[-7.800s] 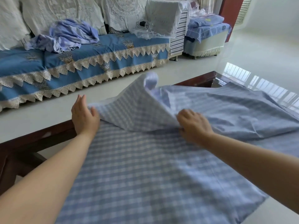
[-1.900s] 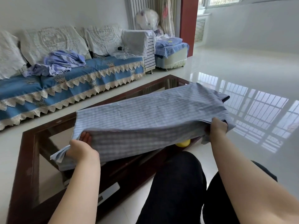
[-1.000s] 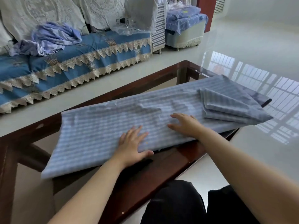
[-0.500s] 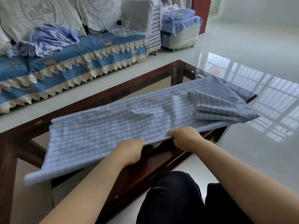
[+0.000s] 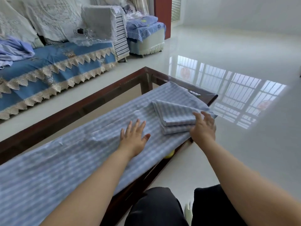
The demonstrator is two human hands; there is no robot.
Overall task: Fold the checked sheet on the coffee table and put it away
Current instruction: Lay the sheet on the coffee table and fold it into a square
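Head view shows the checked sheet (image 5: 68, 162) folded into a long band lying along the near side of the bench (image 5: 104, 97), its near edge hanging over the wooden frame toward the person's knees. At the far right end a smaller folded stack (image 5: 175, 116) of the same checked cloth sits on top of the band; whether it is part of the sheet or a separate piece I cannot tell.

Both hands are open and grip nothing. The left hand (image 5: 134, 137) lies flat, fingers spread, pressing the band near its middle. The right hand (image 5: 203, 128) rests with straight fingers against the near right corner of the stack.

Risks, as I judge them: the band overhangs the near rail, so a pull or a careless sweep could drag it off the bench onto the floor and undo the fold. Pushing the stack sideways could slide it off the right end, which is close by. Smoothing with one flat palm may bunch the layers underneath rather than flatten them, leaving uneven edges for the next fold.

No container for putting the sheet away is in view. Something small and yellow (image 5: 169, 155) shows under the bench edge, beneath the overhanging cloth.
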